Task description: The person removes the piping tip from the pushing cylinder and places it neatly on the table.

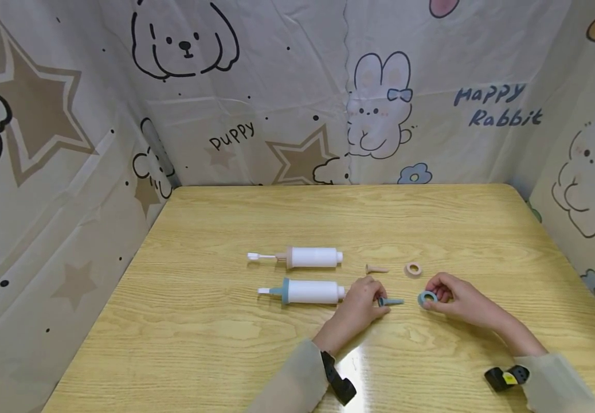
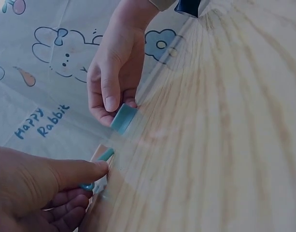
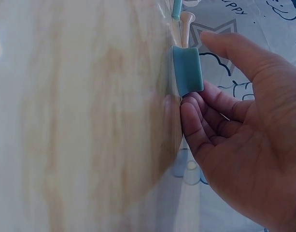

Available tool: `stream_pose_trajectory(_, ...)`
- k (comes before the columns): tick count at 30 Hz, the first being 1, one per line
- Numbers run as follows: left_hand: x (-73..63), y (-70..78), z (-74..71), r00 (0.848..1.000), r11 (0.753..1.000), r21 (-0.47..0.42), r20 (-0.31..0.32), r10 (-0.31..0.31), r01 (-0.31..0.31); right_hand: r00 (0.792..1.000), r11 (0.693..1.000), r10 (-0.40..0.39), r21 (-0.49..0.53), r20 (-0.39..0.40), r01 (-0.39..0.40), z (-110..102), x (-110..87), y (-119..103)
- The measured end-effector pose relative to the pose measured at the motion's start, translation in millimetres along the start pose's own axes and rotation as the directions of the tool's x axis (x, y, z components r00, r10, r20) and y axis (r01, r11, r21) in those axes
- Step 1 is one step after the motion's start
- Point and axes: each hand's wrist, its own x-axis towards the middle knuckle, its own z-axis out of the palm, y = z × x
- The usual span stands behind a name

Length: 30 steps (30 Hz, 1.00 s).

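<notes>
My left hand (image 1: 360, 304) holds a small blue funnel-ended peg (image 1: 393, 302) between thumb and index finger, low over the table. In the left wrist view, the thumb lies across this peg (image 2: 107, 154). My right hand (image 1: 460, 299) has its fingers around a blue ring (image 1: 421, 298), which stands at the tabletop. In the right wrist view, the curled fingers touch the lower edge of the ring (image 3: 189, 71), and the thumb tip is close above it. Left of my left hand lies a white cylinder (image 1: 313, 291) with a blue collar and narrow white-tipped end.
Beyond it is a similar white cylinder (image 1: 315, 257) with a pinkish collar and a white tip. A pinkish peg (image 1: 377, 269) and a pinkish ring (image 1: 407, 270) lie behind my hands. The wooden table (image 1: 199, 355) meets printed cloth (image 1: 297, 86) at back and sides.
</notes>
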Motion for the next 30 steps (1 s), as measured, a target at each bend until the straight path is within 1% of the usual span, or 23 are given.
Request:
stream_pose_trajectory(4,0.3,0.1,-0.7,1.0,1.0,-0.014,0.004,-0.019,0.019,1.0,1.0,0.001,-0.002,-0.004,-0.001,-0.1,-0.2,-0.1)
stream_pose_trajectory(7,0.3,0.0,-1.2,1.0,1.0,-0.023,0.008,-0.021,0.021,1.0,1.0,0.004,-0.005,-0.002,-0.004,-0.3,-1.0,0.1)
stream_pose_trajectory(14,-1.1,-1.7,-2.5,1.0,0.999,-0.046,0.021,-0.011,0.012,1.0,1.0,0.015,0.009,0.001,-0.015,-0.9,-1.9,-0.7)
stream_pose_trajectory(18,-2.3,-3.4,-2.7,1.0,0.998,-0.063,0.024,-0.002,0.003,0.999,0.999,0.047,0.01,0.007,-0.047,-0.9,-1.6,-0.9)
stream_pose_trajectory(21,-3.1,-3.9,-3.1,1.0,0.998,-0.061,0.021,0.009,-0.008,0.998,0.998,0.068,0.017,0.014,-0.069,-1.1,-1.9,-1.5)
stream_pose_trajectory(25,-4.3,-3.8,-4.5,1.0,0.999,-0.047,0.016,0.02,-0.02,0.997,0.997,0.072,0.023,0.019,-0.072,-1.4,-1.9,-1.4)
stream_pose_trajectory(30,-5.4,-3.6,-5.4,0.999,0.998,-0.062,0.017,0.032,-0.03,0.996,0.996,0.082,0.018,0.02,-0.082,-1.6,-1.7,1.4)
